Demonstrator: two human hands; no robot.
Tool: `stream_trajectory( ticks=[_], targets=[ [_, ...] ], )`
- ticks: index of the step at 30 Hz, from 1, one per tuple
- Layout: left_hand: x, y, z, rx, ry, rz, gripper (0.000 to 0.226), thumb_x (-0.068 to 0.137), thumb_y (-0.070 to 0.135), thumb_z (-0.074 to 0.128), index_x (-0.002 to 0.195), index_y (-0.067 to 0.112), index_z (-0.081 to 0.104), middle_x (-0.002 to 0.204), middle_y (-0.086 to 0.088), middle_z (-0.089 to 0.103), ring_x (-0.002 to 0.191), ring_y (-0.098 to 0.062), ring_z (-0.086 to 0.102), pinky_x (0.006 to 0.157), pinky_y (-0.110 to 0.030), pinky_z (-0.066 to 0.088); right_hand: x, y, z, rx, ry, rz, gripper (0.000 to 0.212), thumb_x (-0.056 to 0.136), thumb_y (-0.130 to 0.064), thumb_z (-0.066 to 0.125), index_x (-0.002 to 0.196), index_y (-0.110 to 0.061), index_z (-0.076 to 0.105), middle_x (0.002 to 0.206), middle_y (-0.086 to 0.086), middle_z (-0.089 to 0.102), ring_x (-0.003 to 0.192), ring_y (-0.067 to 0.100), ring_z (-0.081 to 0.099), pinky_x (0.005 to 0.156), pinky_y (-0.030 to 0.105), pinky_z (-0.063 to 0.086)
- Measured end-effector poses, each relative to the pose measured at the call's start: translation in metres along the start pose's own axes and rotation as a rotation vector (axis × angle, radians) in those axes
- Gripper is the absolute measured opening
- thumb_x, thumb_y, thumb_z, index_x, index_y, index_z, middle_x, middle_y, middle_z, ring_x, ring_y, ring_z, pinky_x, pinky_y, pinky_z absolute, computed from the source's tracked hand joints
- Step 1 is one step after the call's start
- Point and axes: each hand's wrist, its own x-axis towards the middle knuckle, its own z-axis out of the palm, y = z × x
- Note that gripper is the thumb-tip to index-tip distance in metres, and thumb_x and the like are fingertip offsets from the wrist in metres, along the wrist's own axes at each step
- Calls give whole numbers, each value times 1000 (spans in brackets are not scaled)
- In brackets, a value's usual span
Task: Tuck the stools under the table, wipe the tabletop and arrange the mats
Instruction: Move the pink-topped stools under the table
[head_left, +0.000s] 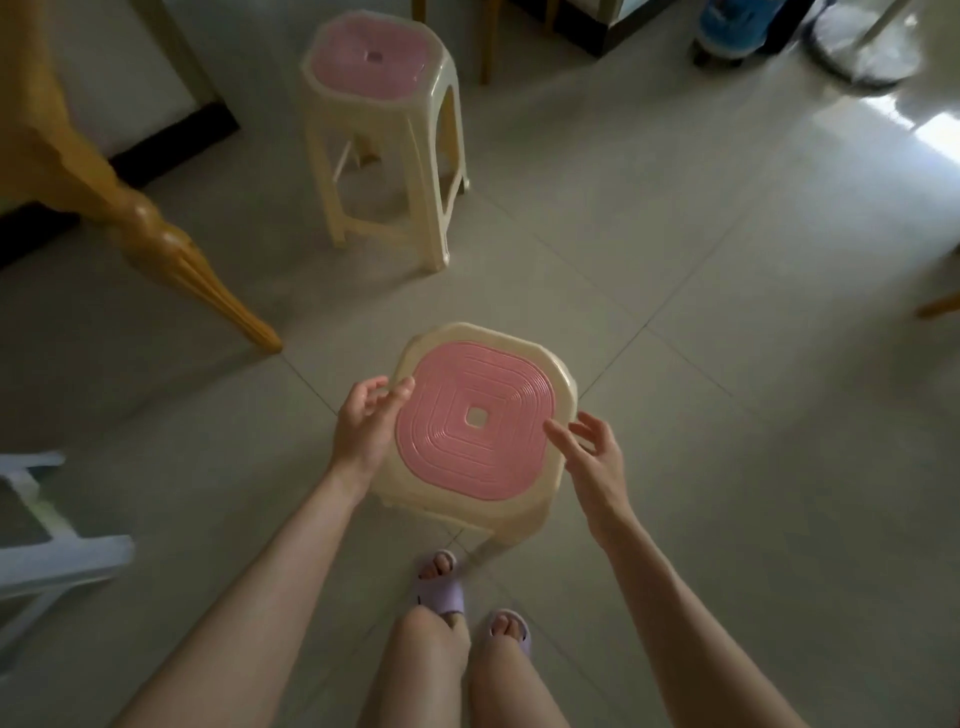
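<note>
A cream plastic stool (480, 421) with a pink ridged seat stands on the tiled floor right in front of me. My left hand (366, 423) hovers at its left rim, fingers loosely spread and holding nothing. At the right rim my right hand (595, 457) is likewise spread, fingertips near the pink seat. A second stool (382, 130) of the same kind stands farther back. The yellow table (31, 130) fills the upper left, with its carved leg (171, 260) reaching the floor. The tabletop and the mats are out of view.
A white plastic stool or frame (47, 545) sits at the left edge. A fan base (862, 47) and a blue container (732, 26) stand at the back right. My feet in lilac slippers (441, 587) are just behind the near stool.
</note>
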Motion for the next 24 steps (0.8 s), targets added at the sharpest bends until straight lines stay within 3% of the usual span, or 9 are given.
stream_trajectory(
  ticks=[3,6,8,13,16,20,24],
  targets=[
    [38,-39,10,1,12,-27,87,64,58,60,134,9,45,131,-9,52,108,-15,52,80,-16,39,36,44,13,-45,27,-8,77,76,-34,76,139,-13,37,127,4,48,104,11,55,79,23,48],
    [65,-71,17,24,-1,-36,93,65,60,58,141,12,37,143,-10,43,124,-20,46,95,-26,37,64,76,24,-85,57,2,106,59,-57,81,145,-21,30,133,-1,41,116,16,49,95,40,48],
    [78,-84,20,51,-15,-36,90,69,61,61,143,15,36,142,-7,45,124,-20,47,100,-32,39,78,90,28,-78,57,10,115,51,-64,81,146,-26,29,137,2,43,121,22,48,99,46,46],
    [102,-112,22,51,-59,-25,75,70,64,65,135,33,45,123,7,61,108,-16,60,94,-39,49,102,114,33,3,61,-48,104,56,-47,81,145,-32,29,130,-1,53,111,15,57,93,39,51],
    [109,-116,21,28,-67,-20,52,79,50,67,126,35,52,108,11,64,99,-15,63,85,-34,53,106,120,34,52,74,-51,99,61,-36,85,145,-33,31,125,-2,58,105,13,61,88,39,54],
    [101,-109,13,-39,-45,-18,56,79,44,69,130,28,52,111,7,64,99,-16,63,88,-38,53,100,110,34,76,71,-85,87,68,-27,81,143,-32,36,123,-2,60,104,16,63,82,35,57],
    [66,-85,-14,-132,17,-32,55,80,35,71,131,23,53,113,5,65,98,-10,63,79,-25,53,76,71,36,36,8,-121,85,70,-26,81,142,-34,37,121,-4,61,103,14,63,78,31,58]
  ],
)
